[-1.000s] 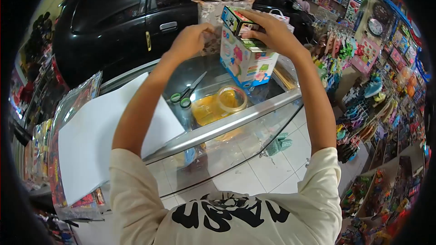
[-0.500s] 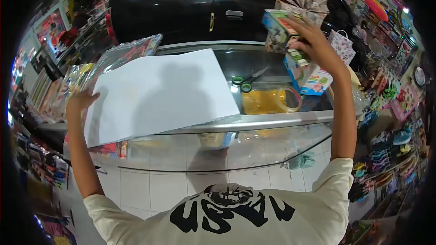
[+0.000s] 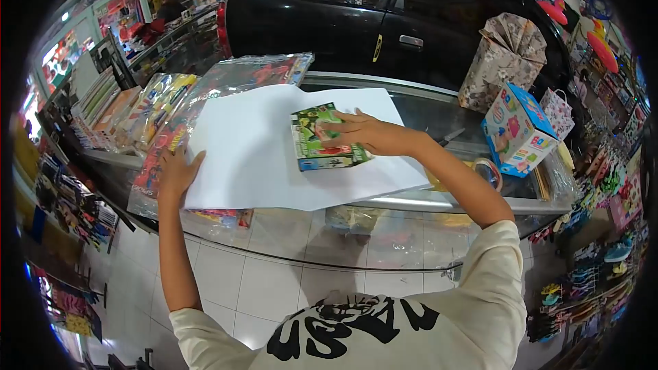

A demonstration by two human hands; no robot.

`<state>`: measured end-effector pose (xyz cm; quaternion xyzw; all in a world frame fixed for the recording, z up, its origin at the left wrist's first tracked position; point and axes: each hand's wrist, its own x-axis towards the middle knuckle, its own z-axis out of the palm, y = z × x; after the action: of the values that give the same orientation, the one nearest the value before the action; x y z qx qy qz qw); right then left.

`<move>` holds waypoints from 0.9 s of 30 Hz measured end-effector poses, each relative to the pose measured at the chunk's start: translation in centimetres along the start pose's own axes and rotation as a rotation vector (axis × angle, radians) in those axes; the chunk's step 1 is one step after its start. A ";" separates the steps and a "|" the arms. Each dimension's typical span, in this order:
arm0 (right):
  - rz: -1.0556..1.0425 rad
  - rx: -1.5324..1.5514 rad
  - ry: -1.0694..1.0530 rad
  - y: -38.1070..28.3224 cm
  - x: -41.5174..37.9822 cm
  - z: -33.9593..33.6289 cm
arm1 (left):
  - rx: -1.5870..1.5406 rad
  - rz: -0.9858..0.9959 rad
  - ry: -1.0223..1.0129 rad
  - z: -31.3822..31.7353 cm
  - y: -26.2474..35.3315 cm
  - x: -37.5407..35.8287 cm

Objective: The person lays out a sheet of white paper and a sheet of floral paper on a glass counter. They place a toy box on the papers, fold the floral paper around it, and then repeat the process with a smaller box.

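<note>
Head view: right hand [image 3: 363, 136], fingers spread flat, presses 1 small green printed cardboard box [image 3: 323, 138] onto a large white paper sheet [image 3: 253, 157] on the glass table [image 3: 439, 113]. Left hand [image 3: 177, 173], open-palmed, pins the sheet's left edge, steadying it. Nearby: blue toy carton [image 3: 517, 127], patterned paper gift bag [image 3: 504, 62], contents hidden.

The scissors [image 3: 449, 138] are being mostly hidden behind the right forearm, at three o'clock from the right hand [image 3: 363, 133]. The tape roll [image 3: 486, 171] is being partly covered by that arm. Print on the green box [image 3: 322, 138] is being rendered too small to read.
</note>
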<state>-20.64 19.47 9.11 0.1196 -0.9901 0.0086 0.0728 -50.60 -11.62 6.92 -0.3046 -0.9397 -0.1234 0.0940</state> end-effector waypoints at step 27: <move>0.332 0.597 -0.086 0.9 -0.8 -4.3 | -0.671 0.374 -0.010 0.8 6.3 4.3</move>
<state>-19.46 20.69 13.21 -0.0269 -0.9521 0.3045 -0.0097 -50.39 -4.08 8.31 -0.4853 -0.7757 -0.4034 0.0052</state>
